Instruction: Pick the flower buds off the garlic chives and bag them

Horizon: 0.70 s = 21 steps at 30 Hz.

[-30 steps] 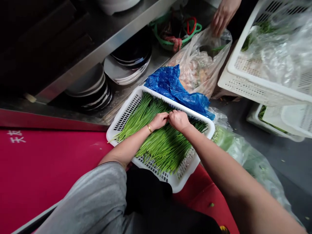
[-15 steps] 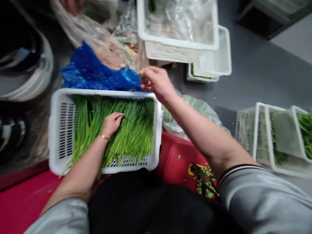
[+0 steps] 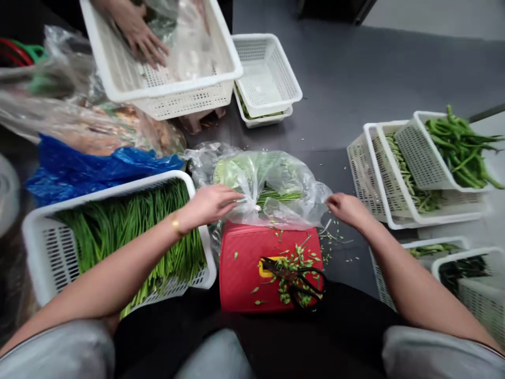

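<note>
A clear plastic bag [image 3: 292, 163] with green stems [image 3: 280, 196] inside lies ahead of me, just beyond a red stool-like surface [image 3: 240, 268]. My left hand [image 3: 209, 205] is at the bag's left side, its fingers pinched on the plastic. The bag's right edge is pinched by my right hand [image 3: 349, 209]. Under my left forearm stands a white crate [image 3: 210, 267] of long green chives [image 3: 130, 237]. Black-handled scissors [image 3: 284, 272] rest on the red surface among small green clippings [image 3: 298, 258].
Another person's hand [image 3: 142, 39] reaches into a white crate [image 3: 177, 87] at upper left. A blue plastic bag [image 3: 106, 168] lies behind the chives. Stacked white baskets [image 3: 373, 173] stand at right, the top one holding long green peppers [image 3: 457, 147]. Smaller baskets [image 3: 268, 73] sit on the floor ahead.
My view has swung right. My left hand has left the chives and my right hand has left the blue bag's side; both now hold the clear plastic bag.
</note>
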Available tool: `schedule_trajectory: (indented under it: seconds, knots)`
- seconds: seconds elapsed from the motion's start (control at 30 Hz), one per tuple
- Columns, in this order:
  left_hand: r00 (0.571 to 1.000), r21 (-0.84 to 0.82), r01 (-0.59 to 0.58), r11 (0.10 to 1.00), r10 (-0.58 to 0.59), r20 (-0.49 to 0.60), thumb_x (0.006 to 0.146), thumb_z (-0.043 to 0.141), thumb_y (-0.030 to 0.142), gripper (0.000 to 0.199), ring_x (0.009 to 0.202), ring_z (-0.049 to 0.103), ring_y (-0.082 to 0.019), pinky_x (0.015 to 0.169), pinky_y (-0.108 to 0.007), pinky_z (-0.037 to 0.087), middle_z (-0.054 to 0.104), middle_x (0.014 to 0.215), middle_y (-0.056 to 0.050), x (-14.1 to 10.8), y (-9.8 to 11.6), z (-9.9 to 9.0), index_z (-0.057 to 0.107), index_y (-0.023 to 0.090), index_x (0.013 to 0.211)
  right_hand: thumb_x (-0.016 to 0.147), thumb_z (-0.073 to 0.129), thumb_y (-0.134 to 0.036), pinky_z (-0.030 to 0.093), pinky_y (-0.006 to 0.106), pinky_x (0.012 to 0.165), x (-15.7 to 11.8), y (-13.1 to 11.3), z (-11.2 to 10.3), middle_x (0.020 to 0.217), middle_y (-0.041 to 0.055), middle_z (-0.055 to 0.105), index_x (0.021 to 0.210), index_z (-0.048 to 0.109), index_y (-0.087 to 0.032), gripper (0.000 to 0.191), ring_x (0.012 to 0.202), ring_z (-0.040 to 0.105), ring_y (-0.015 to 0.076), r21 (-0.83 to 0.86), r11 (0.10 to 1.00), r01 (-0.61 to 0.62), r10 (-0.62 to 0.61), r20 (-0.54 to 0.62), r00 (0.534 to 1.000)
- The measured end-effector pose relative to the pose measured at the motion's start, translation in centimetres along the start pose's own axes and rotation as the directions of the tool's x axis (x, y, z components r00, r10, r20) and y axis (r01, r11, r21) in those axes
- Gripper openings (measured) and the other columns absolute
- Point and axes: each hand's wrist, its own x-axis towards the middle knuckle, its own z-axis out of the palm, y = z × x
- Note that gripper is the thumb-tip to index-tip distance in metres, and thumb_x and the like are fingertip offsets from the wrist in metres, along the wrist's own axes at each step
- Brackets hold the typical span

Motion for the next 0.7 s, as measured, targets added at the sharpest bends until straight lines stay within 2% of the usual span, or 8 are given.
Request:
schedule_trajectory:
  seconds: [0.07,0.13,0.23,0.33,0.43,0.5,0.6,0.7]
  knots:
    - [0.971,-0.044,-0.046,0.998,0.055,0.231,0.09,0.052,0.036,0.029,0.097,0.065,-0.021,0.086,-0.031,0.048,0.073,0.105,-0.009,5.3,1.9,3.3,0.07,0.022,0.109,0.092,0.037,-0.019,0.044,0.029,0.091,2.6,-2.6,0.1,0.12,0.0126,0.067,0.114,0.067,-0.016,0.038,0.11,0.062,0.021,0.076,0.978,0.193,-0.192,-0.014,0.981]
    - [0.933,0.002,0.044,0.999,-0.042,0.356,0.084,0.062,0.039,0.032,0.093,0.066,-0.025,0.08,-0.031,0.047,0.074,0.095,-0.011,8.8,2.6,6.7,0.07,0.021,0.109,0.089,0.047,-0.019,0.046,0.022,0.087,5.8,-5.3,0.5,0.112,0.004,0.072,0.108,0.071,-0.022,0.031,0.102,0.065,0.016,0.145,0.936,0.322,-0.332,0.057,0.941]
    - [0.854,0.128,0.136,0.982,-0.182,0.488,0.066,0.076,0.051,0.057,0.088,0.066,-0.029,0.08,-0.035,0.045,0.073,0.084,-0.011,10.1,2.2,9.5,0.068,0.022,0.115,0.077,0.061,-0.013,0.049,0.023,0.079,10.8,-7.5,1.6,0.1,0.0071,0.074,0.107,0.072,-0.018,0.033,0.089,0.068,0.0186,0.173,0.936,0.307,-0.327,0.106,0.939]
    - [0.836,0.348,0.132,0.928,-0.293,0.465,0.055,0.08,0.06,0.079,0.101,0.061,-0.037,0.089,-0.044,0.041,0.072,0.098,-0.015,9.0,0.9,8.5,0.064,0.022,0.122,0.087,0.049,-0.016,0.048,0.033,0.089,15.3,-6.5,1.9,0.12,0.0219,0.065,0.136,0.051,-0.004,0.051,0.105,0.065,0.0269,0.169,0.965,0.202,-0.206,0.002,0.979]
    - [0.836,0.553,0.079,0.83,-0.358,0.417,0.057,0.079,0.061,0.074,0.105,0.058,-0.039,0.092,-0.05,0.037,0.07,0.102,-0.018,8.5,-0.5,6.2,0.067,0.02,0.117,0.097,0.032,-0.025,0.04,0.039,0.102,17.6,-5.0,2.2,0.139,0.0249,0.05,0.151,0.023,-0.003,0.059,0.125,0.053,0.0283,0.172,0.967,0.189,-0.174,-0.098,0.98]
    - [0.828,0.617,0.023,0.787,-0.36,0.429,0.066,0.078,0.052,0.054,0.098,0.06,-0.035,0.088,-0.046,0.04,0.071,0.095,-0.017,8.8,-1.1,5.0,0.069,0.017,0.107,0.095,0.042,-0.032,0.041,0.034,0.101,17.3,-4.8,3.8,0.138,0.0188,0.054,0.15,0.03,-0.01,0.06,0.123,0.055,0.0248,0.167,0.949,0.267,-0.26,-0.06,0.964]
    - [0.82,0.637,-0.016,0.771,-0.354,0.45,0.083,0.062,0.022,0.015,0.082,0.064,-0.027,0.074,-0.036,0.043,0.07,0.08,-0.014,9.2,-0.8,4.1,0.07,0.012,0.092,0.08,0.066,-0.031,0.048,0.024,0.083,15.2,-5.6,8.2,0.112,0.0066,0.071,0.121,0.065,-0.022,0.042,0.099,0.067,0.0194,0.154,0.905,0.396,-0.415,0.125,0.901]
    - [0.856,0.566,-0.043,0.824,-0.262,0.446,0.084,0.046,0.005,0.023,0.07,0.062,-0.023,0.065,-0.033,0.043,0.066,0.069,-0.01,9.1,0.7,3.2,0.068,0.012,0.089,0.078,0.064,-0.021,0.048,0.023,0.071,14.0,-6.2,11.9,0.089,0.0045,0.075,0.093,0.074,-0.022,0.018,0.082,0.069,0.0183,0.118,0.883,0.455,-0.47,0.238,0.85]
